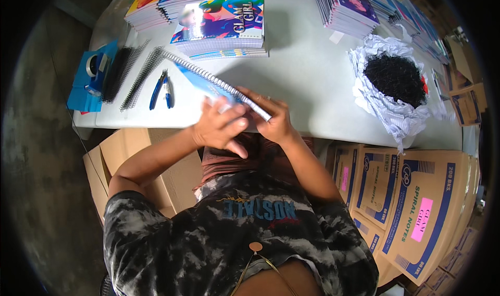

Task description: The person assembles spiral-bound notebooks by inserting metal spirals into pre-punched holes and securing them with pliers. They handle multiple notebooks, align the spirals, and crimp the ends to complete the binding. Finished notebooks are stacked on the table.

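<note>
grip: my left hand [219, 129] and right hand [276, 120] both pinch the spiral notebook [208, 85] | place: tilted above the counter [307, 82] edge | risk: wire coil [245, 99] could snag, slip and bend.

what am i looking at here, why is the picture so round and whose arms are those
This is a single view from a fisheye camera worn on a person's head, looking down, so straight edges bend. The arms are that person's own. The left hand and right hand both hold a spiral notebook by its wire spine above a white table. On the table lie blue pliers, loose wire spirals, a notebook stack and a paper-lined heap of black scraps. Cardboard boxes stand below.
</note>
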A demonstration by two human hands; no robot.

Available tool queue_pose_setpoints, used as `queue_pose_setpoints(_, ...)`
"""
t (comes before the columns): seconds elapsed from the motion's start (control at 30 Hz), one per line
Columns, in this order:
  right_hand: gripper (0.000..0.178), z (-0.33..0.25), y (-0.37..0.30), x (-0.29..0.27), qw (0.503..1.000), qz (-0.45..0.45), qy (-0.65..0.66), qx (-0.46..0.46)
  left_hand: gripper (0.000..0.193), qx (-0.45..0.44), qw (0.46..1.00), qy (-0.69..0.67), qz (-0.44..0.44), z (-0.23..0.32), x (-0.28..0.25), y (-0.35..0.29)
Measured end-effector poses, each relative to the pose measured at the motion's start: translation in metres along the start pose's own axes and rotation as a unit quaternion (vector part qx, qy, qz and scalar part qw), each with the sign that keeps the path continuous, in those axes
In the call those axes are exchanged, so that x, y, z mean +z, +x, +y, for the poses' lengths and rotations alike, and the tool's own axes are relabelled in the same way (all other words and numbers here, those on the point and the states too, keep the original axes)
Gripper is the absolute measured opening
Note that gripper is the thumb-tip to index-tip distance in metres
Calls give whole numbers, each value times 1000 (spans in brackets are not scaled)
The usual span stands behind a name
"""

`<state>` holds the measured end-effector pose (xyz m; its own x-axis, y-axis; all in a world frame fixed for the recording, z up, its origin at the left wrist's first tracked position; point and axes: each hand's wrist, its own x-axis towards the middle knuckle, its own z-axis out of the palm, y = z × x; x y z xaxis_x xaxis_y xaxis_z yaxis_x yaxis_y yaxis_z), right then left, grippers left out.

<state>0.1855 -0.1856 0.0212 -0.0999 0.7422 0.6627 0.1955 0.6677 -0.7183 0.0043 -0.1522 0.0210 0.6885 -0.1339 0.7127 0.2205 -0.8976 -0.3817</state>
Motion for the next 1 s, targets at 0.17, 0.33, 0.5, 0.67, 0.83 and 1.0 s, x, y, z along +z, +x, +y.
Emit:
queue_pose_setpoints(0.17,48,-3,3,2,999,-36,-16,-29,109,-385,922,-15,-38,-20,31,-23)
queue_pose_setpoints(0.33,55,-12,4,1,998,-42,-48,-27,96,-80,995,52,33,-9,-17,41)
queue_pose_setpoints(0.5,53,-6,1,1,1000,-8,10,-13,97,-194,964,-181,-18,44,32,-9)
queue_pose_setpoints(0.67,68,-31,1,-4,984,38,163,-57,85,-306,911,-277,-5,40,-13,90)
queue_pose_setpoints(0.83,56,-91,48,-77,955,-85,-275,-69,29,-570,667,-477,52,18,-42,121)
queue_pose_setpoints(1.0,17,-40,33,-87,966,27,-111,233,21,-609,498,-606,119,2,30,108)
